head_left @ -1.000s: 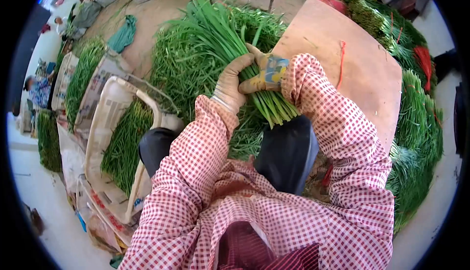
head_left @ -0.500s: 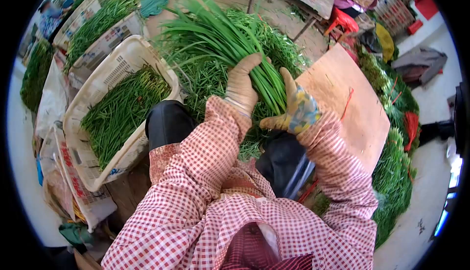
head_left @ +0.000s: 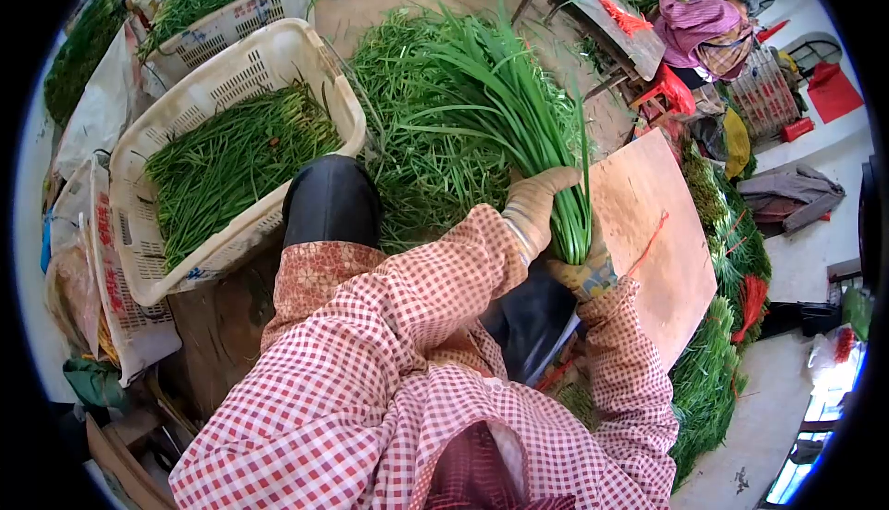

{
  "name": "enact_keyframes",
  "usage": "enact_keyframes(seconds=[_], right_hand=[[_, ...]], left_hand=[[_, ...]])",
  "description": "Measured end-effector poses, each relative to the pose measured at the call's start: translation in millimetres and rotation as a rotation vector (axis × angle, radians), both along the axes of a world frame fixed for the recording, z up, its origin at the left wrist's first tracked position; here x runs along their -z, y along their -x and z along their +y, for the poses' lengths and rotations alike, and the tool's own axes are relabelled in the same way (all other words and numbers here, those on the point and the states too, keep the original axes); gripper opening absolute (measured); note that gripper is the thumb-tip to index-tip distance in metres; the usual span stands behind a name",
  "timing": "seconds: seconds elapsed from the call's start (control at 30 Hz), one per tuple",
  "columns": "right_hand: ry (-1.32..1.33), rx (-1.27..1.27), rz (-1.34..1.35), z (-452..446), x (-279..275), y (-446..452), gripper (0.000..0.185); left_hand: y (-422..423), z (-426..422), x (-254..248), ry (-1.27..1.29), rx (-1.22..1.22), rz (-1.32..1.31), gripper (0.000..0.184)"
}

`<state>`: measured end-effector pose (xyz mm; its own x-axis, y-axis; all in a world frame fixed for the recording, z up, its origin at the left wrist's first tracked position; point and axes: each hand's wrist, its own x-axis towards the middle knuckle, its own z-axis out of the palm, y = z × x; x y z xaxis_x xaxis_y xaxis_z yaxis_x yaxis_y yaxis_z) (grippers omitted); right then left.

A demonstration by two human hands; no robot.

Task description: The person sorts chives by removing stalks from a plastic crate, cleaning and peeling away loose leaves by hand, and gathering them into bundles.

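Note:
My left hand, in a pale work glove, is closed around a bunch of garlic chives. The leaves fan out upward and left, and the stem ends point down. At those lower ends my right hand, in a patterned yellow-and-blue glove, is cupped around the stems; part of its fingers is hidden behind them. Under the bunch spreads a heap of loose greens on the floor. Just right of my right hand lies a wooden board with a red tie on it.
A cream plastic crate holding chives stands left of my knee. More filled crates line the far left. Bundled chives lie along the right. A person in purple sits by a low table at the back.
Both hands and the chives have shifted right and down, and the bunch is more upright. My right hand has gone from open beside the stem ends to cupped around them. The view has also turned.

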<state>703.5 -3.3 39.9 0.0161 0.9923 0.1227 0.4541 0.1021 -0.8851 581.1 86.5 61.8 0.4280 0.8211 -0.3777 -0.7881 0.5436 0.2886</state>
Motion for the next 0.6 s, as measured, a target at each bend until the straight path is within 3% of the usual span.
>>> enact_keyframes(seconds=[0.03,0.07,0.13,0.2,0.27,0.3,0.33,0.37,0.47,0.53,0.57,0.6], right_hand=[[-0.078,0.026,-0.072,-5.0,16.6,-9.3,0.089],[-0.069,0.026,-0.074,-12.5,-0.7,-4.4,0.089],[0.186,0.098,0.235,-32.9,-36.8,0.9,0.078],[0.241,0.047,0.226,-54.2,-41.9,-25.4,0.073],[0.577,0.161,0.174,-74.1,-60.6,-32.1,0.065],[0.445,0.075,-0.014,-79.9,-53.2,-33.5,0.058],[0.461,0.095,0.000,-86.7,-55.6,-28.6,0.058],[0.576,0.136,0.059,-93.0,-63.5,-19.6,0.059],[0.512,0.019,-0.045,-121.3,-17.4,-43.8,0.058],[0.343,-0.095,-0.499,-119.8,-2.0,-48.4,0.059],[0.427,-0.066,-0.190,-126.1,19.2,-67.5,0.057],[0.500,-0.013,0.117,-133.1,41.4,-87.5,0.056]], left_hand=[[-5.1,-4.6,-1.3,-0.031,-0.044,0.008,0.016],[-11.1,-8.9,-0.4,-0.062,-0.088,0.017,0.017],[-4.4,-20.9,-7.6,-0.165,0.011,0.123,0.030],[22.6,-28.0,-20.2,-0.147,0.422,0.166,0.038],[56.5,-26.0,-12.0,-0.358,0.818,0.310,0.054],[73.8,-26.2,-4.3,-0.381,0.900,0.398,0.056],[91.5,-26.6,3.8,-0.407,0.983,0.486,0.059],[109.4,-28.4,16.5,-0.496,1.028,0.562,0.059],[165.4,-33.2,49.6,-0.919,1.086,0.881,0.048],[193.5,-29.8,26.6,-1.136,1.101,1.099,0.030],[200.5,-31.8,23.8,-1.131,1.109,1.101,0.030],[206.5,-35.3,21.8,-1.057,0.939,1.192,0.024]])
